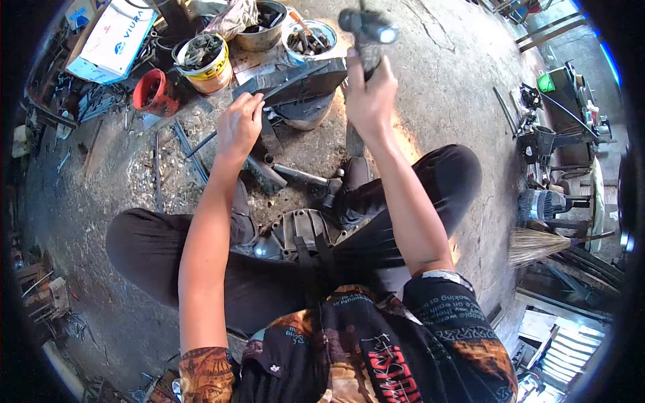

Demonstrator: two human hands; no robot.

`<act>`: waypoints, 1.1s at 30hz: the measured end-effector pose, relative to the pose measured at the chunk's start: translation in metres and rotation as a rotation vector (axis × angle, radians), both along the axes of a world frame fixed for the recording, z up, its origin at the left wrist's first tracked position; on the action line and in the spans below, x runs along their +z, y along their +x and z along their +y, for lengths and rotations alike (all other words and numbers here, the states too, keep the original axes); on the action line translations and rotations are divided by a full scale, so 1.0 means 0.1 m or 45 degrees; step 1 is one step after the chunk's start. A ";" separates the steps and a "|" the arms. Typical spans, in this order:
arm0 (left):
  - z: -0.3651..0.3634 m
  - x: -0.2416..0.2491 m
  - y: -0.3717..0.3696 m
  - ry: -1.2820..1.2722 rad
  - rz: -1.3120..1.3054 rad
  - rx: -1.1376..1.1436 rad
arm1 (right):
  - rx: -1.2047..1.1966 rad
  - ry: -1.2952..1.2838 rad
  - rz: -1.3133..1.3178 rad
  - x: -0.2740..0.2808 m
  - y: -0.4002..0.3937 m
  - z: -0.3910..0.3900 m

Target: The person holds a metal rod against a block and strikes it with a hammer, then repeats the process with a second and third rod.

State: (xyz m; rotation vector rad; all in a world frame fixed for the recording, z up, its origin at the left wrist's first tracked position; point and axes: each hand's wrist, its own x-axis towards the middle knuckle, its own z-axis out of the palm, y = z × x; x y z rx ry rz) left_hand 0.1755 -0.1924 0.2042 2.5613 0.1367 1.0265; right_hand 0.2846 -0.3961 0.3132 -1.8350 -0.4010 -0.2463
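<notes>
My left hand (240,129) is closed on the near left edge of a curved dark metal plate (306,79). The plate lies over a rounded dark block (306,115), whose kind I cannot make out. My right hand (371,101) is wrapped round the handle of a hammer (367,28), raised at the right end of the plate. Light glints off the hammer's head, which is slightly blurred. Below the plate, a second hammer (302,176) lies on the ground between my feet. A ribbed metal casting (299,227) sits in front of my crossed legs.
Beyond the plate stand a red bucket (156,94), a yellow-and-white bucket (209,75) and a white bucket (310,39) holding metal pieces. A white carton (111,40) is at the far left. Metal rods (191,153) lie on the left; a broom (537,246) lies on the right.
</notes>
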 end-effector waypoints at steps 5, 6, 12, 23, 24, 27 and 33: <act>-0.03 0.09 -0.01 0.015 0.166 0.049 | -0.117 -0.486 0.256 -0.80 0.49 -0.05; -0.03 0.08 -0.04 -0.003 0.153 0.061 | -0.126 -0.433 0.388 -0.80 0.52 -0.07; -0.02 0.01 -0.04 -0.011 0.148 0.107 | -0.050 -0.191 0.663 -0.63 0.54 -0.18; -0.03 0.06 -0.04 0.058 0.132 0.078 | -0.154 -0.663 0.193 -0.63 0.31 -0.01; -0.04 0.07 -0.05 0.053 0.156 0.080 | -0.131 -0.645 0.276 -0.57 0.32 -0.02; -0.01 0.04 -0.06 0.052 0.147 0.075 | -0.085 -0.556 0.260 -0.35 0.34 -0.10; -0.03 0.04 -0.04 0.031 0.124 0.073 | -0.024 0.055 0.018 -0.10 0.10 -0.07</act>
